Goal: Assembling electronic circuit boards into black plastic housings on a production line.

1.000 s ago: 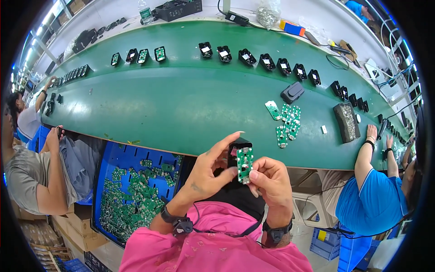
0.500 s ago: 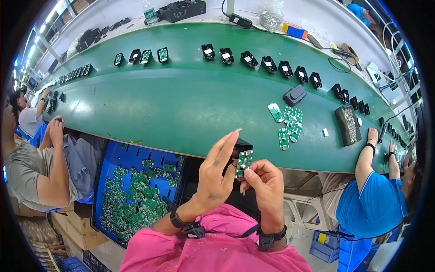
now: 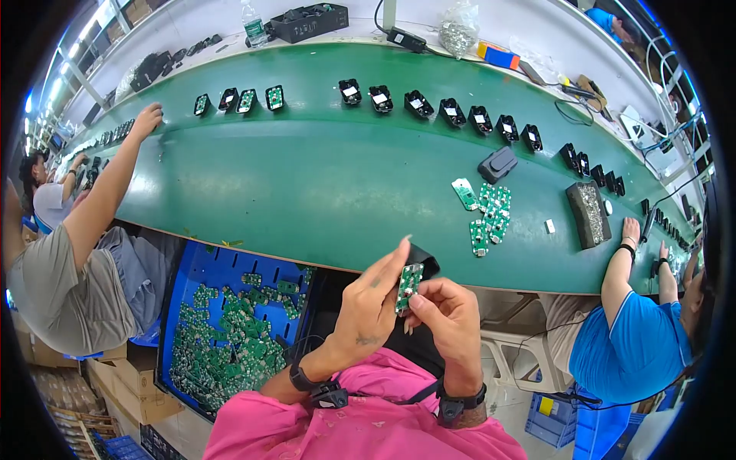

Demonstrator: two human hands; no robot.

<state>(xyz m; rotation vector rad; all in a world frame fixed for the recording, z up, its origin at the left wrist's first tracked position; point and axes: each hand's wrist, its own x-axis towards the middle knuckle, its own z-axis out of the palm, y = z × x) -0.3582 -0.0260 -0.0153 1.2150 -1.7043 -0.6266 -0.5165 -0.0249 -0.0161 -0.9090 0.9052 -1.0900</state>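
Just off the table's front edge, my two hands meet around a small green circuit board (image 3: 409, 288) and a black plastic housing (image 3: 425, 262). My left hand (image 3: 369, 303) is closed along the housing's left side, its forefinger pointing up; most of its grip is hidden behind the board. Thumb and fingers of my right hand (image 3: 447, 313) pinch the board's lower right edge. The board stands tilted in front of the housing, which shows behind it. Beyond, on the table, lies a cluster of green boards (image 3: 497, 211) with a closed black case (image 3: 498, 164) above it.
Black housings (image 3: 452, 112) line the green table (image 3: 307, 184), several with boards inside. A blue bin (image 3: 178, 349) of loose boards stands lower left. A dark rough block (image 3: 589, 215) lies right. Co-workers sit on both sides, one's arm (image 3: 115, 180) reaching over the table.
The board and housing have tilted and come slightly lower between my hands, with more of the housing showing at the right. The co-worker at left has stretched an arm over the table.
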